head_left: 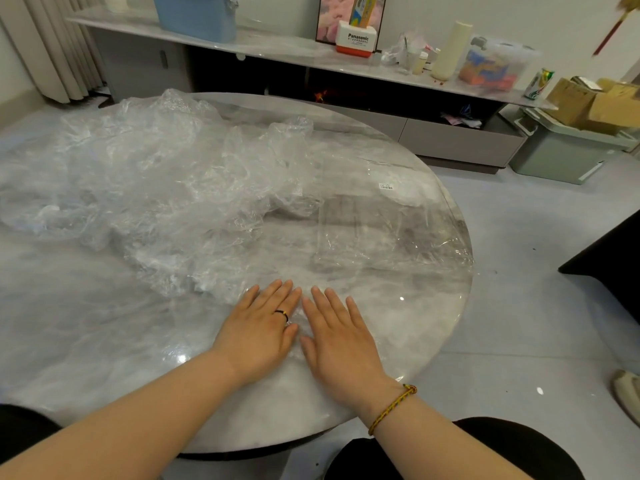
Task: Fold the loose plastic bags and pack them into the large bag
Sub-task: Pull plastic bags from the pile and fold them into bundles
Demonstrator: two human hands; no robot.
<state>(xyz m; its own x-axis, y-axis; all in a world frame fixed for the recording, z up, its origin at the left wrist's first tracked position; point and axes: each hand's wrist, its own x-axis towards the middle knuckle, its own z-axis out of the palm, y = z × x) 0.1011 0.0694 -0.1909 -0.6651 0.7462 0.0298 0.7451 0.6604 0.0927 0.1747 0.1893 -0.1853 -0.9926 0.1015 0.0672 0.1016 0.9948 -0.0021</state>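
A heap of crumpled clear plastic bags [156, 174] covers the far left half of the round marble table [86, 323]. A flat clear bag with a small white label [388, 220] lies on the table's right side. My left hand [259, 327] and my right hand [339, 334] lie side by side, palms down with fingers straight, pressing a clear plastic bag [300, 323] flat near the table's front edge. That bag is nearly invisible against the marble, so its outline is hard to make out.
The table's edge [464, 306] curves close to the right of my hands. Behind it runs a long low cabinet [311, 53] with boxes and bottles. A grey bin [561, 154] with cardboard stands on the floor at right, and a dark piece of furniture [609, 265] is nearer.
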